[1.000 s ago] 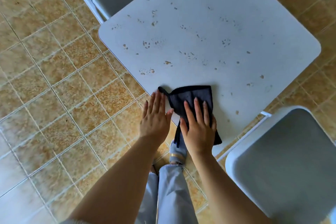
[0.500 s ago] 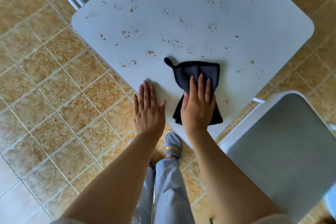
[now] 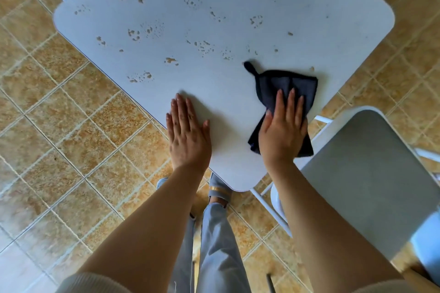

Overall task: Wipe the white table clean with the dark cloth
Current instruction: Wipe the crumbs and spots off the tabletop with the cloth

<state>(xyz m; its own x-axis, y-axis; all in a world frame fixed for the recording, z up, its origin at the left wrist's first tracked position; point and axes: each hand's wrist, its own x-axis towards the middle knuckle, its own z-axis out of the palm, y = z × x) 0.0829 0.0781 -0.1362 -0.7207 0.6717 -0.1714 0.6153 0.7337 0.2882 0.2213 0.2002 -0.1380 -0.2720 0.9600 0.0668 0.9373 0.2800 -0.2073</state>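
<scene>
Tan floor tiles lie left of the white surface, whose far part is dotted with crumbs and droplets. At the surface's near-left edge the left hand lies flat, fingers spread, grasping nothing. Right of it, by the near-right edge, the right hand presses flat on the dark cloth. A grey chair seat stands just beside that edge.

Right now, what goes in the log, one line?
right hand flat on dark cloth | left hand flat on white table | brown spots remain
</scene>
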